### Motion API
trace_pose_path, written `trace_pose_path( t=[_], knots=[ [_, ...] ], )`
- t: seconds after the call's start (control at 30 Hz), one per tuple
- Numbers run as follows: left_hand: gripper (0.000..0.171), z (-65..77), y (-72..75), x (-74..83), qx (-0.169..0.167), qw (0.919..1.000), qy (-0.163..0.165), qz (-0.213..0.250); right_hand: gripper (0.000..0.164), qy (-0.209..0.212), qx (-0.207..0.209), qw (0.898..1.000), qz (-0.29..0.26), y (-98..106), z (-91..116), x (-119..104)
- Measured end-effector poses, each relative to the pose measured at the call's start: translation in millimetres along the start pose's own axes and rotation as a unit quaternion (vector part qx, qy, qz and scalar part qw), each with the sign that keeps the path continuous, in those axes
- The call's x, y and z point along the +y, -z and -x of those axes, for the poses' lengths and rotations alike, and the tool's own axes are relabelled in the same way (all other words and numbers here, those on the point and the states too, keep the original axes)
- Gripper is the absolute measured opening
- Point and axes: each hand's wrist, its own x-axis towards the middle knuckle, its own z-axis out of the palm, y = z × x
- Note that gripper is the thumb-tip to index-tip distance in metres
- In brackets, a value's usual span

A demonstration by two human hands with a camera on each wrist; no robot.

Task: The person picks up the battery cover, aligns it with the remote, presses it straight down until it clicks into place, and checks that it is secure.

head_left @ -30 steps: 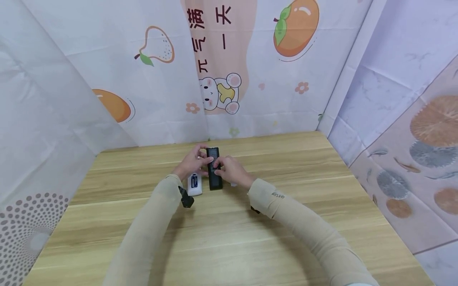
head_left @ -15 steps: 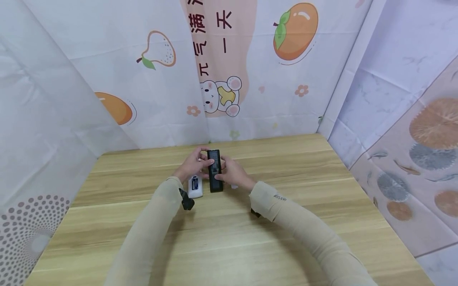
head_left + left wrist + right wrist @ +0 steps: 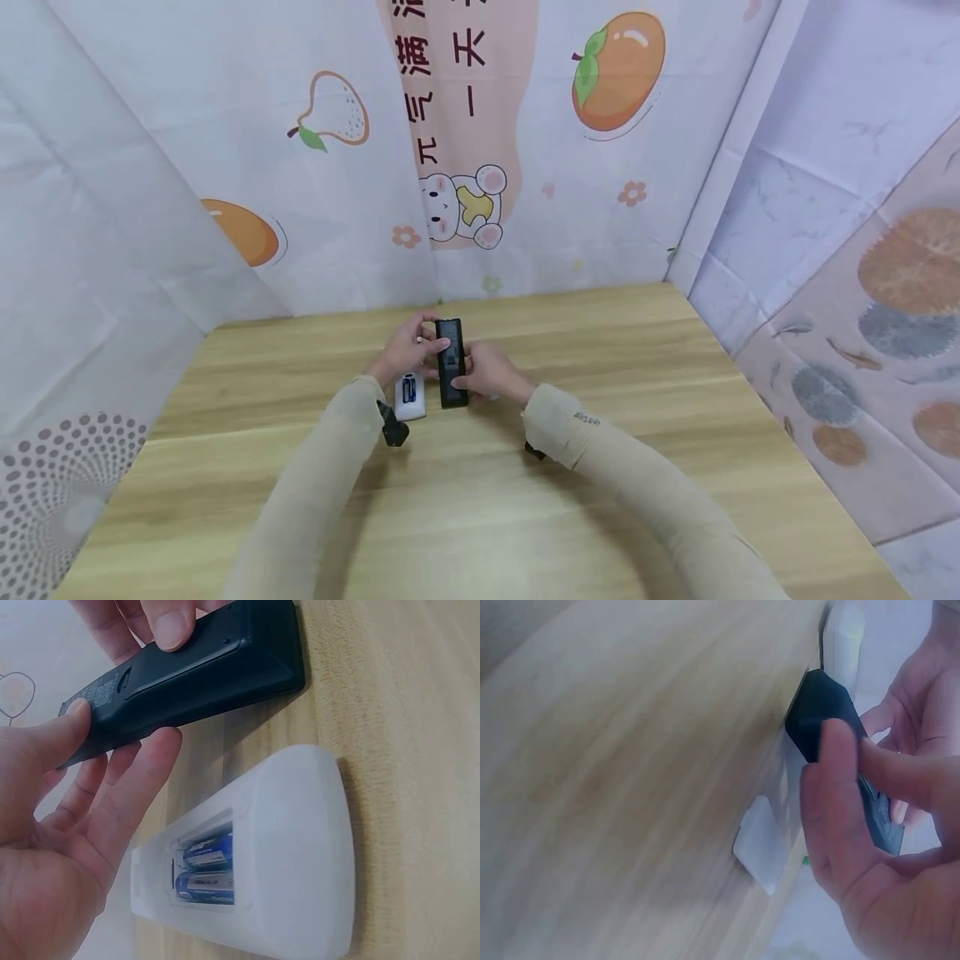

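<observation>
A black remote control (image 3: 451,333) is held back side up, its battery cover (image 3: 191,661) closed in the left wrist view. My left hand (image 3: 405,350) grips its far part, thumb across the back and fingers under the left side. My right hand (image 3: 491,372) holds the nearer part from the right; its thumb (image 3: 172,630) presses on the battery cover while the fingers wrap the side edge. Just left of it lies a white remote control (image 3: 300,847), back up, its compartment uncovered with two blue batteries (image 3: 206,885) inside.
A small white battery cover (image 3: 761,844) lies on the wooden table (image 3: 480,500), beside my right hand. A printed curtain (image 3: 337,208) hangs behind the table's far edge. Both wrists wear beige sleeves with black camera mounts (image 3: 393,429).
My right thumb has slid down the black remote's back toward its near end, and the right fingers have gone round its right side. The left hand keeps its grip.
</observation>
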Motion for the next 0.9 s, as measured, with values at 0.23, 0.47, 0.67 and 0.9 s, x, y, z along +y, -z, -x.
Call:
trace_pose_path(
  t=[0.23, 0.47, 0.67, 0.9],
  knots=[
    [0.055, 4.4, -3.7, -3.0, 0.003, 0.9999, -0.005, -0.013, 0.057, -0.024, -0.018, 0.999, -0.011, -3, 1, 2],
    [0.052, 1.5, -3.9, -1.1, 0.004, 0.9995, -0.003, -0.031, 0.054, -0.027, -0.015, 0.999, -0.024, -1, 4, -4],
    [0.052, 2.0, -7.9, 1.1, 0.016, 0.9990, 0.007, -0.040, 0.051, -0.023, -0.012, 0.999, -0.021, 0, 4, -5],
    [0.058, 10.8, -25.2, 4.6, 0.071, 0.9943, 0.003, -0.079, 0.048, -0.020, -0.012, 1.000, -0.015, -3, 2, -1]
  ],
)
